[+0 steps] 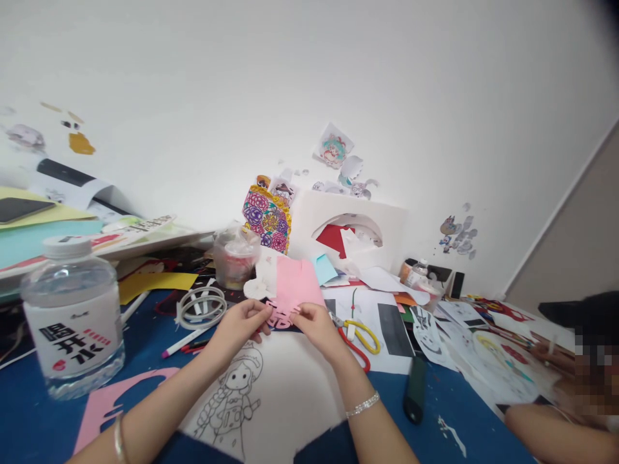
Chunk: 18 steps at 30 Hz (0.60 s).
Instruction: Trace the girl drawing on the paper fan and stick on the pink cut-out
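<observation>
Both hands pinch the lower end of a pink sheet of paper (294,280), where a lacy cut-out pattern shows. My left hand (249,319) closes thumb and fingers on the left edge. On the right edge, the fingers of my right hand (313,325) are pressed together. Below the hands lies a white sheet with a line drawing (235,393) of a figure with a braid. Scissors (360,341) with red and yellow handles lie just right of my right hand. Left of my left hand are a marker (186,341) and a coiled white cable (202,308).
A large water bottle (72,316) stands at the left, near a cut pink paper piece (91,419). A dark green-handled tool (414,390) lies on the blue tabletop (387,432). Behind are a plastic cup (236,261) and a white box (391,225). Another person's arm (556,432) rests at the right.
</observation>
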Available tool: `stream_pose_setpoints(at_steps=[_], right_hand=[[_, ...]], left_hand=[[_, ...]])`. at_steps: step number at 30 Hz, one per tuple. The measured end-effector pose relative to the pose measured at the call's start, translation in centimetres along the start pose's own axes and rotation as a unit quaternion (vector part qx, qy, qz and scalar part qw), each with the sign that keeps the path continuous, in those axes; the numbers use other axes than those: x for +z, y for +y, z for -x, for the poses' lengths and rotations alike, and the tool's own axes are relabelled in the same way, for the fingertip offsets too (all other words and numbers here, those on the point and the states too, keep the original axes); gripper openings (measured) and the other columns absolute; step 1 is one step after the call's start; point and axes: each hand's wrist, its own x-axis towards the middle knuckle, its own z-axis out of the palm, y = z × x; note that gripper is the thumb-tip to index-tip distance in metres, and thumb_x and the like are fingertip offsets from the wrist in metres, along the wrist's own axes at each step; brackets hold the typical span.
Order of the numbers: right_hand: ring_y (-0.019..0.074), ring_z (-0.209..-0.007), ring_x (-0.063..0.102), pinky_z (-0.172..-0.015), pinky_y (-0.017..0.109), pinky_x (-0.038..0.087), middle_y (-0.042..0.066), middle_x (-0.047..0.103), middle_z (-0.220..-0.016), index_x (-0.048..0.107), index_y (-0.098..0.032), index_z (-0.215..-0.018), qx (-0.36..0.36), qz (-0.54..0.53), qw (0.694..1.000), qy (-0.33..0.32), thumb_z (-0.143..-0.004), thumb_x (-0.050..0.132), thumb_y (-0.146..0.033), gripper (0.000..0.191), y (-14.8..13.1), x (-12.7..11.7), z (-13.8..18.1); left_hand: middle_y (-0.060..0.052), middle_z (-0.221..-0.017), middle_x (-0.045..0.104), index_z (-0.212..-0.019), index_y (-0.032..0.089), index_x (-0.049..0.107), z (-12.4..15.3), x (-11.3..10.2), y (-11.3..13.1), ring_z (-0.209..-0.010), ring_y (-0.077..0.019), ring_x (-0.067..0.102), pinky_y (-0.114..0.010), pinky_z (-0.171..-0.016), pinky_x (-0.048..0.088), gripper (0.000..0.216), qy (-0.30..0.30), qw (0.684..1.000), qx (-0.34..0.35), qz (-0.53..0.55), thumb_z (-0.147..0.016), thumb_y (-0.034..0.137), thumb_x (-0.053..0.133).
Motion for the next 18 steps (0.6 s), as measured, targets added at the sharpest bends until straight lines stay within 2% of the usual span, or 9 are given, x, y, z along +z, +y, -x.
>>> stream_pose_setpoints(at_steps=[7,14,18], right_hand=[[0.009,-0.057,0.033,-0.053,0.022,0.026,-0.006,0.034,-0.057,0.043,-0.018,-0.057,0.012,0.006,1.0,-0.005,-0.068,0.052,-0.031,0.019,0.27,-0.41,-0.13],[0.0082,-0.055,0.033,-0.053,0.022,0.025,-0.006,0.035,-0.055,0.04,-0.018,-0.054,0.03,0.007,0.999,-0.013,-0.07,0.055,-0.035,0.027,0.03,-0.18,0.01],[0.0081,-0.055,0.036,-0.053,0.021,0.028,-0.006,0.04,-0.056,0.046,-0.017,-0.057,0.046,-0.003,0.998,-0.034,-0.07,0.058,-0.038,0.027,-0.06,-0.26,0.15]], left_hand=[[-0.001,-0.056,0.06,-0.078,0.016,0.05,-0.3,-0.2,-0.1,-0.052,-0.0119,0.054,-0.022,-0.047,0.044,0.055,0.023,1.0,-0.007,0.016,-0.058,0.065,0.061],[-0.002,-0.072,0.061,-0.097,0.017,0.045,-0.3,0.34,0.25,-0.069,-0.0198,0.059,-0.029,-0.047,0.05,0.067,-0.017,0.999,0.01,0.026,-0.055,0.067,0.06],[0.002,-0.068,0.058,-0.098,0.018,0.043,-0.07,0.43,0.32,-0.065,-0.017,0.056,-0.028,-0.049,0.049,0.063,-0.042,0.999,0.02,0.018,-0.053,0.053,0.067]])
